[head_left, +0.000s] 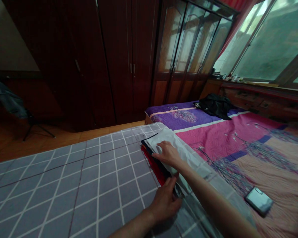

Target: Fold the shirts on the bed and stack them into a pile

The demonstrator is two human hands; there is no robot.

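A stack of folded clothes lies at the edge of the grey checked bedspread (89, 172). On top is a white garment (161, 135), with dark navy cloth (147, 144) and a red garment (156, 167) showing beneath it along the left side. My right hand (167, 153) rests on the white garment with its fingers and thumb apart. Nearer to me, my left hand (165, 200) has its fingers curled at the stack's near corner, pinching the white garment's edge. The fold under my right forearm is partly hidden.
To the right is a purple, pink and peach floral bedcover (208, 135). A phone (259, 201) and a black garment (215, 105) lie on it. Dark wardrobes (119, 66) line the far side. A tripod (37, 127) stands on the floor at left.
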